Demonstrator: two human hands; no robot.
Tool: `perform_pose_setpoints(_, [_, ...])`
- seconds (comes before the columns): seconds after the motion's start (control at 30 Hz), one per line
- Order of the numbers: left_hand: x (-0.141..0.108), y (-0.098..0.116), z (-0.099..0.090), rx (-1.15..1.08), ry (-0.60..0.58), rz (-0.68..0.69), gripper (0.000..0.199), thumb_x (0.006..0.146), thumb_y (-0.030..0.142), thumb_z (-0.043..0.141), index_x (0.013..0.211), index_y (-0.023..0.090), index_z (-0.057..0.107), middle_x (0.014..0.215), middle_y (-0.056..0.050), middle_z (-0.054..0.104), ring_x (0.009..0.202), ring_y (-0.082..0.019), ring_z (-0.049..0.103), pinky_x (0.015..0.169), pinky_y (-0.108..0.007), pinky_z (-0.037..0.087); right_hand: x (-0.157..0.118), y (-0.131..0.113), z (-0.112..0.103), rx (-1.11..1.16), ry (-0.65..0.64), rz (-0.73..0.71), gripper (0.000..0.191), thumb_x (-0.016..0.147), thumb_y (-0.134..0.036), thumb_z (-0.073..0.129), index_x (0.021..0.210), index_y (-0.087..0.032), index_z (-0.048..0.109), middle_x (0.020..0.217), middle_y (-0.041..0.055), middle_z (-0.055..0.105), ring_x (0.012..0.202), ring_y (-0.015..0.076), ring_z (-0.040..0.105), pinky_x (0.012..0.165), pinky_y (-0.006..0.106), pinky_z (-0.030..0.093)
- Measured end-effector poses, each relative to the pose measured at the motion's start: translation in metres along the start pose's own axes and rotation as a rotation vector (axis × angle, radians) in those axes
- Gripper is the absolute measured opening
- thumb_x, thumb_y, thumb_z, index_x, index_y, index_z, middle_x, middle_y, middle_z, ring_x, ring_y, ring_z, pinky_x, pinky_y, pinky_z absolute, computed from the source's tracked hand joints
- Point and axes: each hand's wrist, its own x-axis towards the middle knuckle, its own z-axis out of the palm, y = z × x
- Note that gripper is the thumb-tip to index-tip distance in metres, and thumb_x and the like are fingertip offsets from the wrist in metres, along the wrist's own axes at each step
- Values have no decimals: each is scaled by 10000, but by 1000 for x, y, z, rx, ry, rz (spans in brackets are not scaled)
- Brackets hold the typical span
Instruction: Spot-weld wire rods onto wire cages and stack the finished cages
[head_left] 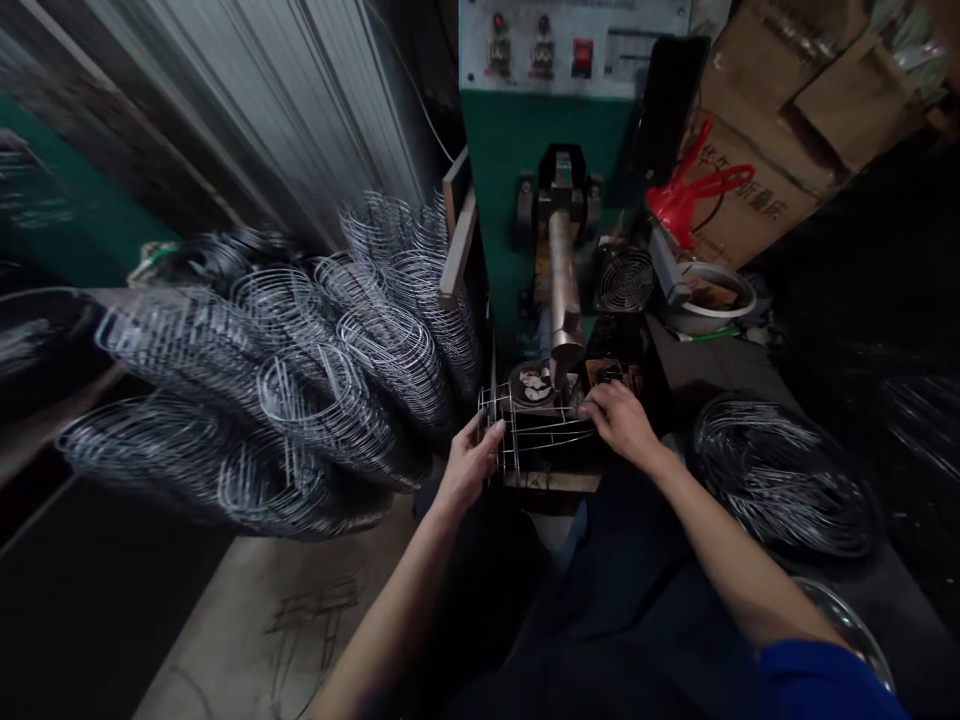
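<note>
My left hand [471,468] is closed on the left end of a small wire frame [517,432], its thumb lying along the top. My right hand [621,420] pinches at the frame's right end, fingertips together; whether it also holds a separate piece of wire is too small to tell. The frame is made of thin, shiny metal rods with cross wires. It sits just below the copper-coloured electrode arm [562,275] of a green machine [499,150], which looks like a spot welder. Under the arm's tip is a round lower part [532,385] with whitish patches.
Stacks of bent wire loops [390,350] crowd the left side. At right lie a wire coil [780,475], a bowl [712,300], a red-handled tool [690,195] and a cardboard box [750,180]. A small fan [626,277] is beside the arm. A metal bar [459,250] juts out left.
</note>
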Motion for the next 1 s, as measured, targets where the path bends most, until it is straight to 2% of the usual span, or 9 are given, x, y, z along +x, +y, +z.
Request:
perform_pose_setpoints(0.23, [9, 5, 1, -13, 15, 51, 621, 700, 476, 839, 1183, 158, 615, 620, 107, 330, 404, -7, 226, 355, -158, 160, 14, -1, -2, -79, -10, 40, 240, 1014, -312, 476, 841, -195, 592, 875, 75, 642, 854, 238, 531, 810, 336, 381])
perform_pose_setpoints(0.37, [17, 8, 5, -27, 67, 55, 746, 647, 485, 867, 1249, 153, 578, 637, 105, 380, 392, -5, 252, 345, -159, 164, 22, 2, -3, -97, 8, 56, 232, 1006, -323, 511, 840, -193, 609, 876, 67, 646, 860, 230, 535, 786, 319, 363])
perform_pose_setpoints(0.47, [22, 11, 7, -40, 68, 60, 769, 636, 477, 874, 1259, 149, 565, 640, 106, 394, 382, 1, 252, 343, -159, 162, 27, 5, -1, -123, 17, 73, 229, 999, -331, 532, 839, -193, 620, 877, 65, 655, 874, 231, 540, 763, 317, 345])
perform_pose_setpoints(0.87, [28, 17, 7, -35, 25, 57, 549, 666, 452, 867, 1043, 160, 594, 597, 119, 357, 373, 5, 221, 337, -153, 154, 31, 8, 1, -57, -14, 102, 247, 1009, -322, 510, 845, -194, 643, 882, 63, 673, 889, 221, 562, 741, 305, 333])
perform_pose_setpoints(1.0, [38, 25, 7, -5, 2, 52, 550, 644, 486, 868, 981, 154, 587, 621, 100, 435, 368, 8, 238, 324, -153, 160, 37, 14, 4, -65, 19, 93, 272, 1017, -323, 479, 841, -194, 642, 894, 70, 675, 892, 225, 556, 761, 315, 340])
